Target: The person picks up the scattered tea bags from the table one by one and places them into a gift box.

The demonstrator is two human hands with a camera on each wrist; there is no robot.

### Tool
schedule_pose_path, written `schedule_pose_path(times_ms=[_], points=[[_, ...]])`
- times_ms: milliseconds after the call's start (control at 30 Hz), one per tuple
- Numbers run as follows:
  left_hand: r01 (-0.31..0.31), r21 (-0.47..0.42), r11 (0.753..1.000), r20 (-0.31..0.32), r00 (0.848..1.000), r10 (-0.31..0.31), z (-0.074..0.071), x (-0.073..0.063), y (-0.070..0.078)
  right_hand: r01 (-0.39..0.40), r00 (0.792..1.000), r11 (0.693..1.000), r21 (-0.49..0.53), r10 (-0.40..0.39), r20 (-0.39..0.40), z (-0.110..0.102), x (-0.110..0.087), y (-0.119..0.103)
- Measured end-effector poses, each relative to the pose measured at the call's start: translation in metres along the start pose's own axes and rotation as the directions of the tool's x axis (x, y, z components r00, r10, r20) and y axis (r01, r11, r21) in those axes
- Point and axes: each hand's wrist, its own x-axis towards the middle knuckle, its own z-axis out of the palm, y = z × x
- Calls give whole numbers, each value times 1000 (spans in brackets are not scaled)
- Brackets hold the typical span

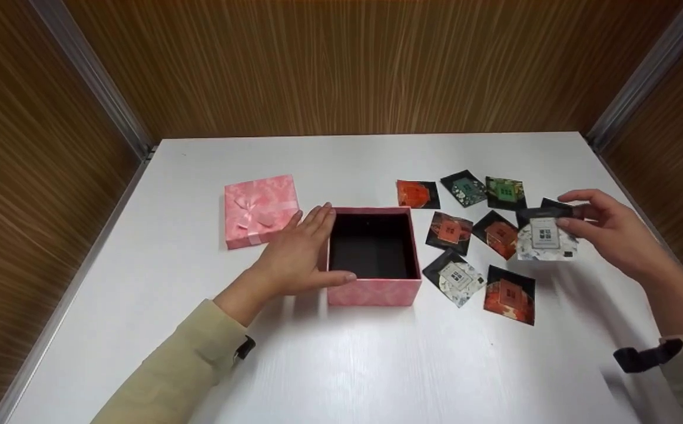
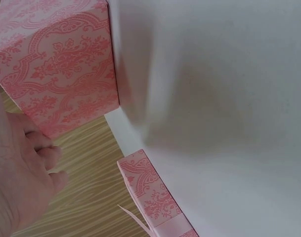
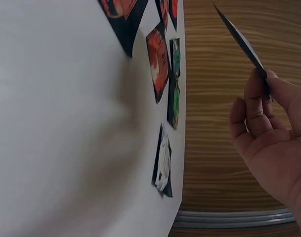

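Observation:
An open pink patterned box [image 1: 374, 292] with a dark interior stands mid-table. My left hand [image 1: 294, 259] lies along its left side, fingers extended and thumb across the front rim corner. In the left wrist view, the fingers rest beside the box wall [image 2: 66, 64]. Over on the right, my right hand [image 1: 618, 232] pinches a flat black-and-white sachet [image 1: 546, 238] between thumb and fingers, raised above the table. The right wrist view shows that sachet [image 3: 244, 44] edge-on. Another white-and-black sachet [image 3: 163, 163] lies on the table below, mostly hidden behind the held one in the head view.
The pink lid [image 1: 262, 209] with a ribbon bow lies left of the box. Several sachets are spread to its right, including an orange one [image 1: 509, 297], a green one [image 1: 505, 191] and a white one [image 1: 454, 277]. Wood-grain panels [image 1: 341, 70] enclose the white table.

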Motion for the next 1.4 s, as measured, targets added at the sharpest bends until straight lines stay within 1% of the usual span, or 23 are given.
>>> schedule_pose_path(times_ms=[67, 167, 333, 467, 567, 667, 767, 833, 933, 1067, 1200, 1400], points=[[0, 1, 1000, 1, 1000, 0, 0, 0, 0, 40, 999, 999, 8, -39, -6, 6, 3, -10], [0, 5, 1000, -1, 1000, 0, 0, 0, 0, 75, 997, 997, 16, -74, -6, 16, 7, -26], [6, 8, 1000, 7, 1000, -6, 0, 0, 1, 82, 997, 996, 28, -82, -7, 34, 11, -54], [6, 0, 1000, 10, 1000, -6, 0, 0, 2, 130, 991, 990, 59, -132, 36, 47, 15, -72], [3, -3, 1000, 6, 1000, -3, 0, 0, 1, 161, 982, 982, 104, -170, 88, 57, 17, -85], [-1, -8, 1000, 1, 1000, 1, 0, -1, 0, 176, 973, 977, 122, -191, 127, 69, 19, -99], [2, -2, 1000, 5, 1000, -2, 0, -2, 0, 231, 959, 966, 116, -246, 140, 84, 22, -112], [6, 2, 1000, 8, 1000, -6, 0, -2, 0, 267, 948, 954, 137, -285, 143, 94, 25, -121], [7, 6, 1000, 9, 1000, -7, 0, -1, -1, 292, 935, 942, 167, -318, 157, 109, 29, -131], [8, 5, 1000, 16, 1000, -8, 1, -2, -1, 296, 927, 942, 158, -323, 190, 130, 35, -143], [10, 1, 1000, 19, 1000, -10, 1, -2, -1, 313, 912, 938, 147, -341, 230, 150, 41, -152], [7, 7, 1000, 16, 1000, -7, 0, 0, 0, 318, 897, 940, 121, -340, 284, 174, 46, -163]])
